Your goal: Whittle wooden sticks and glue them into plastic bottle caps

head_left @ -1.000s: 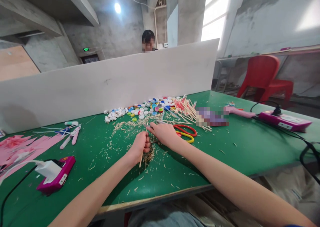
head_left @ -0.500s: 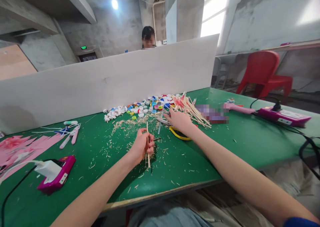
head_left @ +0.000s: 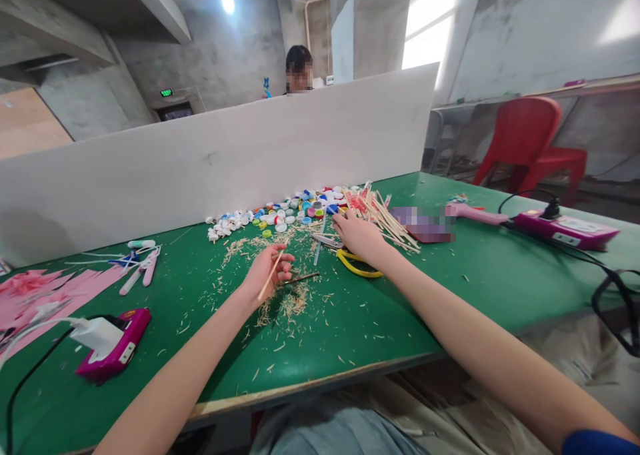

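Observation:
My left hand (head_left: 270, 275), at the middle of the green table, holds a thin wooden stick (head_left: 271, 275) that slants across the palm. Under its fingers lies a dark thin rod (head_left: 301, 278) among the wood shavings (head_left: 293, 301). Farther forward, my right hand (head_left: 361, 238) reaches palm down over the edge of the bottle caps (head_left: 305, 206), its fingers stretched forward and their tips partly hidden. Close below it are scissors with yellow handles (head_left: 357, 268). A clear, narrow strip (head_left: 320, 241) lies left of the scissors. Wooden sticks (head_left: 387, 218) form a pile on its right.
A white partition (head_left: 215, 155) stands behind the caps, with a person (head_left: 299, 65) beyond it. Magenta power strips (head_left: 120, 348) sit at left and right. Pink sheets (head_left: 75, 295) and a glue gun (head_left: 150, 268) lie at left. A red chair (head_left: 525, 138) stands at right.
My left hand has shifted left and tipped the wooden stick from nearly upright to slanting, uncovering more of the dark rod and shavings. My right hand stays near the caps.

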Tool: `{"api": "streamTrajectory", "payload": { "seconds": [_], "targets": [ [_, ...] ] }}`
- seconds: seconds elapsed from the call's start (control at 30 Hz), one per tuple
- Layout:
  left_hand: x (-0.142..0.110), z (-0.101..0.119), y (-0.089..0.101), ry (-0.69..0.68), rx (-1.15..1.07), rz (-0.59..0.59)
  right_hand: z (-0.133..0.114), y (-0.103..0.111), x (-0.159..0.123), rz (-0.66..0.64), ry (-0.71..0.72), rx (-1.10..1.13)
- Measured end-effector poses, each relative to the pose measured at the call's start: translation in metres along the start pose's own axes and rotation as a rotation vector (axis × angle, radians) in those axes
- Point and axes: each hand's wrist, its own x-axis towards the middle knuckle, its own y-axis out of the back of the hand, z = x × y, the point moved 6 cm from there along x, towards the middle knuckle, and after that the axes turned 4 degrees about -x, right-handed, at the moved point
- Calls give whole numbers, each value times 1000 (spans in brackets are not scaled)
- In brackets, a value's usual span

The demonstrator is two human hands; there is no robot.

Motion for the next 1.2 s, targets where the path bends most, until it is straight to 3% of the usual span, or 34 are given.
{"api": "streamTrajectory", "payload": {
  "seconds": [0.17, 0.37, 0.6, 0.9, 1.2],
  "targets": [
    [5, 8, 8, -19, -4, 4, -2, 3, -1, 53, 42, -2],
    [13, 9, 15, -158, 197, -5, -5, 5, 1, 107, 89, 22],
    [19, 23, 31, -380, 562, 72, -35, 12, -17, 126, 350, 112],
    [31, 24, 43, -407, 747, 89, -75, 9, -49, -135, 723, 228],
    [26, 29, 40, -465, 765, 69, -83, 2, -49, -177, 647, 107]
  ]
}}
